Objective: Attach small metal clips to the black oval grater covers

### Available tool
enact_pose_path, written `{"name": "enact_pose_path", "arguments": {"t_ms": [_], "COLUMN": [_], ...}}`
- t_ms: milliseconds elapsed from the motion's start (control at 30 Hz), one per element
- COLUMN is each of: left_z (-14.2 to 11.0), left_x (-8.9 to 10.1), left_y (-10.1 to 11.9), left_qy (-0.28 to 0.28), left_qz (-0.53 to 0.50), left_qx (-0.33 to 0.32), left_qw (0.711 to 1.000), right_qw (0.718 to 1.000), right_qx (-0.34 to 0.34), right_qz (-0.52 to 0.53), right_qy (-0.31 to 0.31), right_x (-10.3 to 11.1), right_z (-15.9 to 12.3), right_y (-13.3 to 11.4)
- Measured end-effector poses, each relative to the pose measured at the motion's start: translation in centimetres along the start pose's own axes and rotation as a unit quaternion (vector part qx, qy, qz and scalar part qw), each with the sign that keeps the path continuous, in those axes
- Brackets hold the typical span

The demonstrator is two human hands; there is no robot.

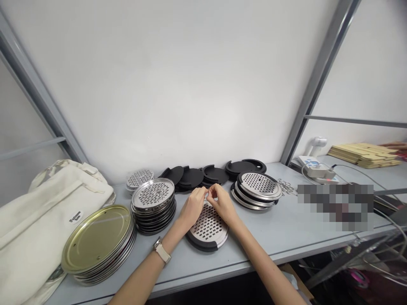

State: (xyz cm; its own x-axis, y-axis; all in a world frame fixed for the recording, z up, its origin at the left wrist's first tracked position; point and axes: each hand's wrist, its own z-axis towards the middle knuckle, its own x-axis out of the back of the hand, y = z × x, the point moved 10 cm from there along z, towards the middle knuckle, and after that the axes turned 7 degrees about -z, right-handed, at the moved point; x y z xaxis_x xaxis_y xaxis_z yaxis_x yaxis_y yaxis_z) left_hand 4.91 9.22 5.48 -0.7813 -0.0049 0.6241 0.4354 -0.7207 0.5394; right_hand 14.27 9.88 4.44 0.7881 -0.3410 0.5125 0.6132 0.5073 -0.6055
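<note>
A round metal grater plate (210,224) with rows of holes lies in front of me, a black holder (205,245) around its near edge. My left hand (193,207) and my right hand (220,204) meet above its far edge. Both have thumb and fingers pinched together, nearly touching each other. Whatever lies between the fingertips is too small or hidden to make out. Left of them stands a stack of grater plates (153,194) on black discs. To the right is another pile of grater plates (258,185) in black holders.
Several black holders (190,178) lean along the wall. Gold lids (100,237) are stacked at the left, beside a cream bag (54,203). Small wire pieces (286,187) lie right of the plates. Yellow boards (364,153) and a white device (318,169) are farther right.
</note>
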Motion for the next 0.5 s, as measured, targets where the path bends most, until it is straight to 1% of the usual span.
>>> {"name": "enact_pose_path", "arguments": {"t_ms": [267, 500], "left_z": [-0.11, -0.04], "left_x": [-0.09, 0.10], "left_y": [-0.41, 0.23], "left_qy": [-0.004, -0.015], "left_qz": [0.005, 0.027], "left_qx": [-0.004, -0.029], "left_qw": [1.000, 0.999], "right_qw": [1.000, 0.999], "right_qx": [-0.003, -0.023], "right_qz": [0.002, 0.034], "right_qy": [0.005, 0.011], "right_x": [-0.07, 0.17], "right_z": [-0.06, -0.07], "right_y": [-0.09, 0.01]}}
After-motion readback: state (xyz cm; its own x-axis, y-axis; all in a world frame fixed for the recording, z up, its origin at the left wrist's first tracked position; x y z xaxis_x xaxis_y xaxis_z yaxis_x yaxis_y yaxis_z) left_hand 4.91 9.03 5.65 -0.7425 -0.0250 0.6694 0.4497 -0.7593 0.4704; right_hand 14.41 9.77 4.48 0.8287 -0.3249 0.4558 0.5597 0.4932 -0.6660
